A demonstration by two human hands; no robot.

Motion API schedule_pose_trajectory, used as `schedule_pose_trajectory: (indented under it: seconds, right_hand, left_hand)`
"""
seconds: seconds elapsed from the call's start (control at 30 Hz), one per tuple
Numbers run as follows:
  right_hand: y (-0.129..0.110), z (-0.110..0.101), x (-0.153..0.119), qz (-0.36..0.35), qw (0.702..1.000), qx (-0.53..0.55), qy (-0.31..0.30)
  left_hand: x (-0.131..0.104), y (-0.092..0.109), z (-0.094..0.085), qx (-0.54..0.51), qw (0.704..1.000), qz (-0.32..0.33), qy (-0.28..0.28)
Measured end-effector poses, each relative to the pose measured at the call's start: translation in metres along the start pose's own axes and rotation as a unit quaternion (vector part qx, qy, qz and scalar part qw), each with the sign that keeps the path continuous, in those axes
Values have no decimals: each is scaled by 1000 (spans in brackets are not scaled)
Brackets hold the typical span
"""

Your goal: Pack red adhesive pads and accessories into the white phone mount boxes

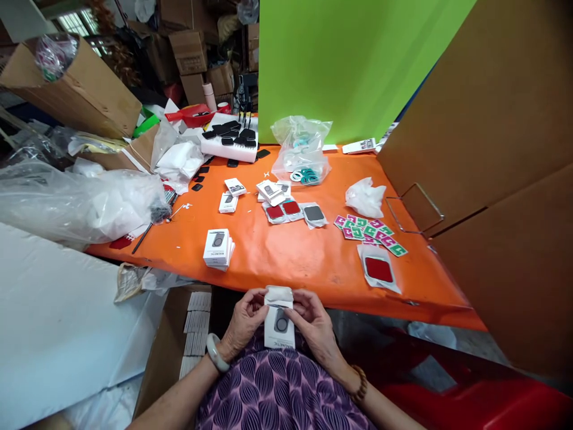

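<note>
Just off the table's front edge, a small white box [280, 327] printed MAGNETIC is held close to my body. My left hand [244, 319] grips its upper left side, and my right hand [313, 322] pinches the upper right with the thumb on the front. A white wrapped piece [279, 294] shows at the box's top end between my fingers; how far it sits inside is hidden. A stack of matching white boxes [217, 247] stands on the orange table [268, 263], ahead and to the left.
Red pads in wrappers [378, 270], a grey pad [314, 213] and pink and green cards [371, 230] lie to the right. Further back are a bag of rings [302, 152] and black pieces [230, 132]. A carton of white packs [197, 316] is at lower left.
</note>
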State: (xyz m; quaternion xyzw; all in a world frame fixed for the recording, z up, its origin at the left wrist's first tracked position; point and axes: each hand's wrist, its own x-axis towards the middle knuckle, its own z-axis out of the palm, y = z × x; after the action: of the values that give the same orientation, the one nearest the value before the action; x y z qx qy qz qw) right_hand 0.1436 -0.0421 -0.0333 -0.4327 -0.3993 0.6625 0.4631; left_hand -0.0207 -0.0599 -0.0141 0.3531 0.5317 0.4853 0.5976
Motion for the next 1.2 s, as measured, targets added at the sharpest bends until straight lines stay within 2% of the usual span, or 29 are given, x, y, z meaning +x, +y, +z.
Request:
schedule_pose_trajectory:
  seconds: [0.17, 0.3, 0.37, 0.47, 0.53, 0.6, 0.7, 0.83, 0.97, 1.07, 1.2]
  right_hand:
    - [-11, 3, -3, 38, 997, -69, 17]
    - [-14, 3, -1, 26, 989, -134, 49]
    - [-14, 5, 1, 20, 992, -112, 60]
    - [-17, 9, 5, 45, 997, -21, 51]
    - [-21, 9, 7, 75, 997, 18, 22]
    - [-24, 5, 9, 86, 996, -5, -15]
    - [-23, -4, 11, 29, 992, -113, -54]
    - [-15, -14, 9, -91, 966, -225, -94]
    - [-9, -15, 6, -135, 953, -258, -80]
    - [-10, -12, 10, -97, 962, -251, -44]
    - [-20, -5, 19, 52, 986, -156, -27]
  left_hand:
    - [9, -8, 5, 78, 997, -13, 19]
    - [10, -3, 16, 130, 990, -13, 60]
    - [10, 2, 19, 141, 988, 2, 67]
    - [11, 8, 18, 86, 993, 20, 74]
    - [14, 10, 15, 40, 998, 12, 51]
    - [18, 11, 10, 21, 1000, -11, 0]
    - [19, 9, 4, 48, 998, -11, -35]
    - [13, 2, 0, 130, 989, 60, -27]
    - [7, -5, 2, 169, 983, 72, 4]
    - [11, -5, 8, 134, 990, 42, 34]
    - [20, 3, 13, 89, 996, -3, 17]
